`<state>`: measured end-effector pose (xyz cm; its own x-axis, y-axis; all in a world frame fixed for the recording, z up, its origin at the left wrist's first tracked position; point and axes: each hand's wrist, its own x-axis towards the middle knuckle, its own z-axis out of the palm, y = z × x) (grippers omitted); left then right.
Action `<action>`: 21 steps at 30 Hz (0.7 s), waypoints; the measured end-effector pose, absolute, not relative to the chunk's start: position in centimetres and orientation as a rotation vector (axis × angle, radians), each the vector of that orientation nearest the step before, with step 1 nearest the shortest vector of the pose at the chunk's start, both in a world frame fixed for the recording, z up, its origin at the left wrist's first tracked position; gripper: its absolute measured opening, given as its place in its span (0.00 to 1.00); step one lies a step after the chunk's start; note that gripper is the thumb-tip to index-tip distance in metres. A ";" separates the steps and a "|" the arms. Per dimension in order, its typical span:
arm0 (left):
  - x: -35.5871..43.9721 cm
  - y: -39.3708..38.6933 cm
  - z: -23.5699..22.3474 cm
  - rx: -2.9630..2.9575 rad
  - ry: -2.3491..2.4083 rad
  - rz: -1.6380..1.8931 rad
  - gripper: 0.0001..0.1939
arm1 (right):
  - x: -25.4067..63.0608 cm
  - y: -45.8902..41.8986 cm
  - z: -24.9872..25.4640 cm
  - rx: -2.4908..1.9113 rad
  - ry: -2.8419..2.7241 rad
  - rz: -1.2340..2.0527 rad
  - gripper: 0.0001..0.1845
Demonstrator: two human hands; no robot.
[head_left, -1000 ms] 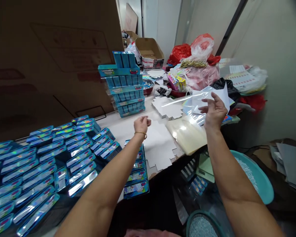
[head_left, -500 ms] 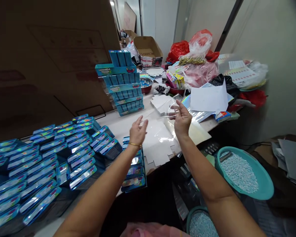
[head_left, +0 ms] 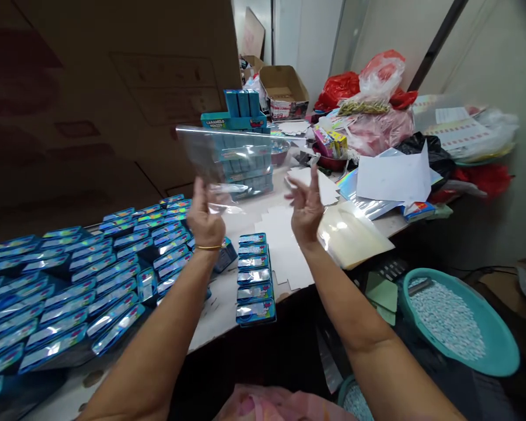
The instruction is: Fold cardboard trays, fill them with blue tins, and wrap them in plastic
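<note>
Massed boxes left, plastic sheets right, display stack behind on the worktable
Between boxes and sheets lie a single-file box row and, just right of it, a cardboard cutout. The left hand holds a film sheet before the display stack. Behind the stack sits an open carton, plastic bags to its right; a basin stands lower, at right.

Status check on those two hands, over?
Left hand holding clear plastic sheet. Right hand open. Stacked blue boxes stand behind the sheet.
</note>
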<state>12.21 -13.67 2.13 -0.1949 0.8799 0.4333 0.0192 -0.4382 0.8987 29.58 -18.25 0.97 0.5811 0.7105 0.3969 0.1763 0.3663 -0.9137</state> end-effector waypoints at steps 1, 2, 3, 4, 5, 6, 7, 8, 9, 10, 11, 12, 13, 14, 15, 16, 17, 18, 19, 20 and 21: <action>12.2 -13.6 0.5 1.357 1.189 1.551 0.26 | 29.5 -17.7 -0.5 -1.200 -0.867 0.495 0.26; 12.3 -13.5 -1.2 1.297 1.269 1.422 0.27 | 29.4 -17.1 -2.1 -1.232 -0.795 0.587 0.24; 12.3 -13.2 -3.0 1.265 1.306 1.329 0.27 | 29.4 -16.6 -3.6 -1.269 -0.713 0.696 0.21; 12.4 -12.8 -4.6 1.266 1.334 1.282 0.28 | 29.3 -16.1 -5.0 -1.300 -0.629 0.808 0.16; 12.4 -12.4 -5.9 1.281 1.368 1.259 0.27 | 29.2 -15.7 -6.1 -1.318 -0.551 0.916 0.12; 12.5 -12.1 -6.9 1.308 1.400 1.243 0.26 | 29.1 -15.5 -7.1 -1.318 -0.482 1.009 0.09; 12.6 -11.8 -7.7 1.336 1.434 1.232 0.25 | 28.9 -15.4 -7.8 -1.300 -0.427 1.082 0.07; 12.6 -11.7 -8.2 1.354 1.463 1.223 0.24 | 28.6 -15.3 -8.4 -1.267 -0.390 1.133 0.06; 12.7 -11.7 -8.5 1.358 1.479 1.218 0.22 | 28.3 -15.3 -8.9 -1.230 -0.366 1.157 0.06; 12.7 -11.9 -8.7 1.352 1.480 1.224 0.21 | 27.9 -15.4 -9.4 -1.193 -0.356 1.158 0.06; 12.8 -12.0 -8.9 1.340 1.466 1.243 0.20 | 27.6 -15.5 -9.8 -1.162 -0.353 1.148 0.07; 12.8 -12.2 -9.0 1.329 1.441 1.270 0.19 | 27.4 -15.6 -10.2 -1.146 -0.349 1.134 0.07; 12.8 -12.4 -9.0 1.330 1.413 1.295 0.18 | 27.2 -15.7 -10.6 -1.145 -0.348 1.121 0.07; 12.7 -12.4 -9.1 1.346 1.391 1.307 0.18 | 27.1 -15.7 -10.9 -1.158 -0.352 1.111 0.06; 12.7 -12.4 -9.1 1.371 1.378 1.306 0.19 | 27.2 -15.7 -11.0 -1.182 -0.368 1.102 0.06; 12.6 -12.2 -9.1 1.397 1.374 1.290 0.19 | 27.4 -15.7 -11.0 -1.211 -0.394 1.090 0.05; 12.5 -11.9 -9.1 1.414 1.377 1.265 0.20 | 27.7 -15.6 -10.7 -1.238 -0.431 1.071 0.05; 12.5 -11.5 -9.1 1.420 1.383 1.235 0.20 | 28.0 -15.4 -10.4 -1.255 -0.467 1.048 0.06; 12.5 -11.1 -9.1 1.417 1.387 1.202 0.21 | 28.4 -15.1 -9.9 -1.260 -0.491 1.030 0.06; 12.6 -10.7 -9.0 1.412 1.389 1.169 0.21 | 28.8 -14.9 -9.5 -1.254 -0.493 1.023 0.06; 12.7 -10.3 -9.0 1.403 1.386 1.138 0.22 | 29.2 -14.6 -9.1 -1.238 -0.479 1.033 0.06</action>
